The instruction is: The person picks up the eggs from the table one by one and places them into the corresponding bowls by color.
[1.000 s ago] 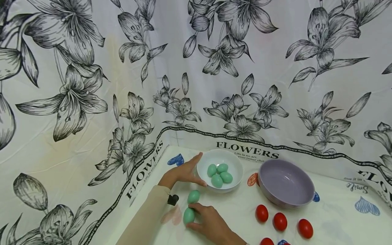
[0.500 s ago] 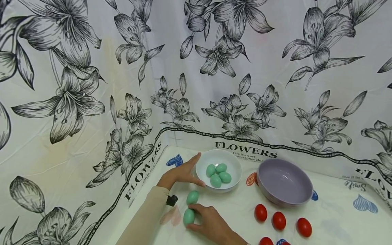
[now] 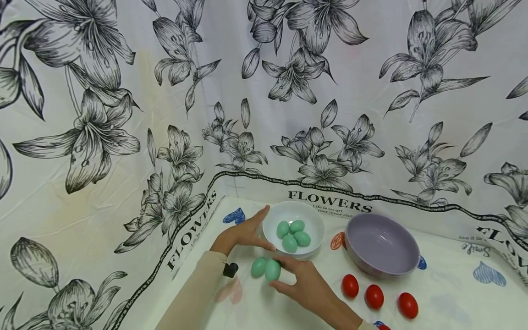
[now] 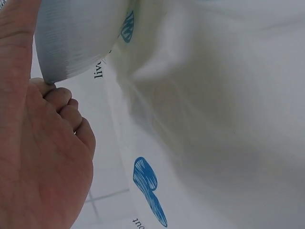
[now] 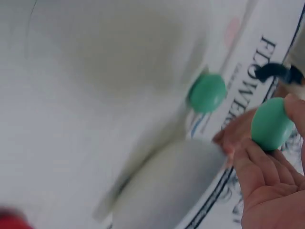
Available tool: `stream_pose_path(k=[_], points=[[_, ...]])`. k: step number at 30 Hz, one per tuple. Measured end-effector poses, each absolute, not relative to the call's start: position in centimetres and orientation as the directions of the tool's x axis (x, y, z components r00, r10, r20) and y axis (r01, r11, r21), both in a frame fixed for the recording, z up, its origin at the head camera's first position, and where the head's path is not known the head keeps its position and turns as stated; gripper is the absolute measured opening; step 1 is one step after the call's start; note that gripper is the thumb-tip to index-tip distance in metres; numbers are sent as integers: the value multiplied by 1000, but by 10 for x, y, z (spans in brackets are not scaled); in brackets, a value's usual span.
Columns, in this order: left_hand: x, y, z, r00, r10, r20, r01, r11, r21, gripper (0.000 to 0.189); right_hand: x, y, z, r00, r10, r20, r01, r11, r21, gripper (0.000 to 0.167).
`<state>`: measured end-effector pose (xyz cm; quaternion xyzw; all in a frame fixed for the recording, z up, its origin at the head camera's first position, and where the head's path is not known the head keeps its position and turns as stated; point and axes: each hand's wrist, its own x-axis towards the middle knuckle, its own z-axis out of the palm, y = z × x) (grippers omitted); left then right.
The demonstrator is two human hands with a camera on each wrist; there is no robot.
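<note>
My left hand (image 3: 244,233) holds the left side of a white bowl (image 3: 315,229), thumb near its front and fingers toward the back. Several green eggs (image 3: 289,244) lie inside it. In the left wrist view the fingers curl against the lower side of the bowl (image 4: 76,38). My right hand (image 3: 307,285) pinches a green egg (image 3: 272,270) between thumb and fingers, just in front of the bowl. Another green egg (image 3: 258,267) lies on the cloth to its left. The right wrist view shows the pinched egg (image 5: 270,125) lifted clear of the lying egg (image 5: 208,92).
A purple bowl (image 3: 381,245) stands to the right of the white one, with nothing visible inside. Several red eggs (image 3: 374,297) lie in front of it. A flower-printed cloth (image 3: 231,146) hangs behind and at the left.
The right hand has brought its green egg up and to the right, from in front of the lying egg to beside it. The left hand stays on the white bowl.
</note>
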<state>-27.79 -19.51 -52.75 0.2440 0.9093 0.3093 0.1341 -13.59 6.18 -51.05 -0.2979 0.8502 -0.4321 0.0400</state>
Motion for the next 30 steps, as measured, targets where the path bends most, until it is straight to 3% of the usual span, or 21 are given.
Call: stream_pose_path(k=[7, 15, 19, 30], points=[[-277, -197, -529, -847, 523, -90, 356, 686, 635, 148, -169, 105, -481, -855, -395, 337, -513, 538, -669, 60], [-276, -195, -528, -844, 529, -86, 356, 674, 647, 147, -210, 147, -454, -843, -297, 448, -530, 600, -599, 63], [-277, -195, -528, -846, 525, -93, 351, 681, 643, 148, -221, 154, -446, -875, -275, 399, -473, 666, -577, 65], [-274, -193, -524, -851, 516, -100, 337, 682, 649, 148, -260, 132, -464, -877, -456, 153, -476, 777, -411, 62]])
